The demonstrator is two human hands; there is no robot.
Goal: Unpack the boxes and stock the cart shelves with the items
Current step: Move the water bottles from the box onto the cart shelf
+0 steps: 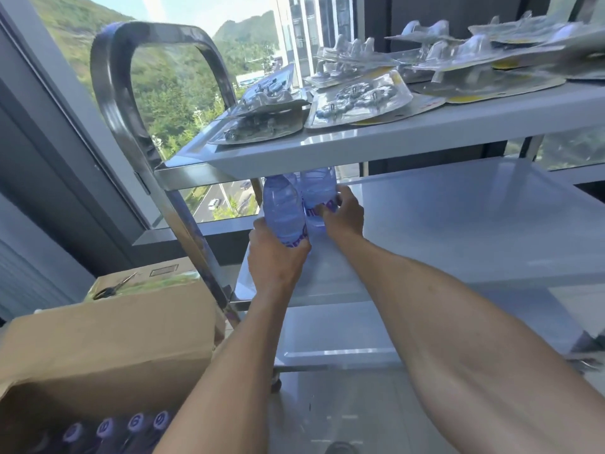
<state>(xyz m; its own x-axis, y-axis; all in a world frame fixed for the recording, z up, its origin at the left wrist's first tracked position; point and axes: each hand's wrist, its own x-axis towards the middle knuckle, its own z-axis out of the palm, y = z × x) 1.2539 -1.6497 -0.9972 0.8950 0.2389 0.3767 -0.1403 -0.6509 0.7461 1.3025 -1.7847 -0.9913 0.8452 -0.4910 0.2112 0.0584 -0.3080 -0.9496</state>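
- We are standing by a window (183, 103), facing the cart (360, 145), whose top shelf is carrying blister packs (357, 99).
- Our left hand (275, 260) is gripping one water bottle (283, 211) at the middle shelf (458, 224).
- Our right hand (343, 214) is curling round a second bottle (316, 194) (standing just beside the first).
- An open box (108, 342) of capped bottles is sitting at lower left.

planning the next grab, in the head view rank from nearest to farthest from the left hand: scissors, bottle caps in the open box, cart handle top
From the left hand:
1. scissors, left, on the far box
2. bottle caps, lower left, in the open box
3. cart handle top, upper left
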